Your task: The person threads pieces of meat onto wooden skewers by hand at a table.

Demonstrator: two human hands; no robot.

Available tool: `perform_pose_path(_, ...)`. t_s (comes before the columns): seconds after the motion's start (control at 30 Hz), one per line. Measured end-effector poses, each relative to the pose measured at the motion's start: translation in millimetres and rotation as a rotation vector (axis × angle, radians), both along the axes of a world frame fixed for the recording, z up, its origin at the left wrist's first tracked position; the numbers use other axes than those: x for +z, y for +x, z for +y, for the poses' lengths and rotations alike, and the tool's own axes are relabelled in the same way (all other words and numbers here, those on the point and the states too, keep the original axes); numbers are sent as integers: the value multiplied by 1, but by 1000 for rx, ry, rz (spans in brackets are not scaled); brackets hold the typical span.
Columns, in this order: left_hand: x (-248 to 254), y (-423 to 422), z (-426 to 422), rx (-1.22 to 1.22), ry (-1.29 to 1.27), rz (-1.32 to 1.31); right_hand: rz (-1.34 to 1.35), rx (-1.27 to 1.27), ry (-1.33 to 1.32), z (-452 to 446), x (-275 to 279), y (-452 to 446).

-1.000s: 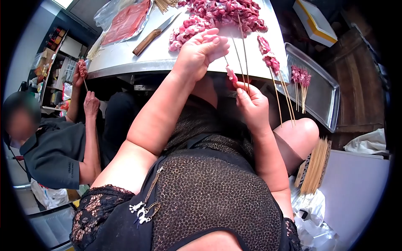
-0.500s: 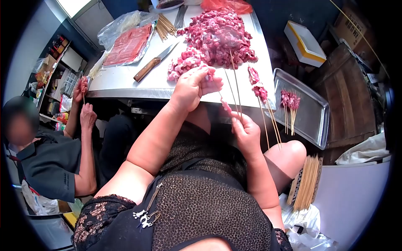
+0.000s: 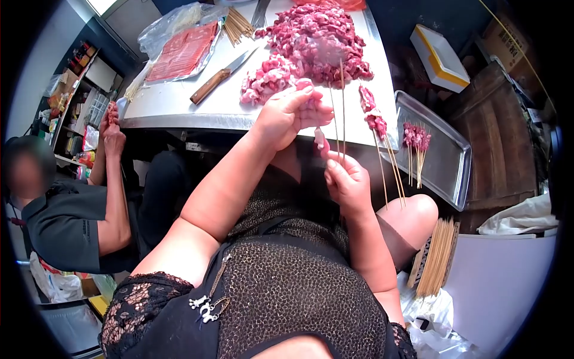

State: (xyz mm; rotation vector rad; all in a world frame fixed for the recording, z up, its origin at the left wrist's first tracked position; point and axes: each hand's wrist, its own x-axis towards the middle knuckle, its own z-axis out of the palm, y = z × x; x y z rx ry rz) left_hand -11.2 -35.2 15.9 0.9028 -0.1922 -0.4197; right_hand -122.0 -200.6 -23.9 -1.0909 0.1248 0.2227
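My right hand [image 3: 349, 184] is closed round the lower part of thin skewers [image 3: 342, 110], which point up toward the table. A small strip of pink meat [image 3: 321, 142] is at its thumb and fingertips, just below my left hand [image 3: 287, 118]. My left hand is curled, palm up, with small pieces of raw meat [image 3: 308, 103] in it; how many is hidden. Just beyond it lies a big heap of cut raw meat [image 3: 320, 45]. To the right, loaded meat skewers [image 3: 373, 113] rest at the table's edge with their sticks pointing toward me.
A knife [image 3: 212, 85] lies on the metal-topped table [image 3: 173, 113], near sliced meat [image 3: 184, 52] on plastic and a skewer bundle [image 3: 237, 27]. On the right are a metal tray [image 3: 445, 161] with finished skewers and a box of sticks [image 3: 436, 257]. Another person [image 3: 72, 215] sits left, holding meat.
The meat strip at my right hand has risen slightly, closer to my left fingers. My left hand has shifted a little right and opened slightly. The other person's hands have come closer together.
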Motion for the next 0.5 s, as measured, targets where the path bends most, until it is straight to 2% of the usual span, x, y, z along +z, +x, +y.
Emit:
perform_pose_path(0.2, -3, -1, 13, -109, 207, 42, -238, -226, -176, -3, -8, 4)
perform_pose_path(0.27, -4, -5, 18, -69, 239, -16, -255, -239, -234, -2, -5, 2)
perform_pose_path(0.33, -1, -4, 20, -1, 49, -19, -273, -247, -289, 2, -7, 0)
perform_pose_path(0.4, 10, -5, 18, 74, -27, -18, -314, -236, -373, 5, -12, 0)
perform_pose_path(0.43, 10, -4, 18, 77, -26, -17, -313, -233, -372, 6, -12, -1)
perform_pose_path(0.5, 7, 2, 16, 150, 151, -96, -279, -207, -368, 7, -10, -1)
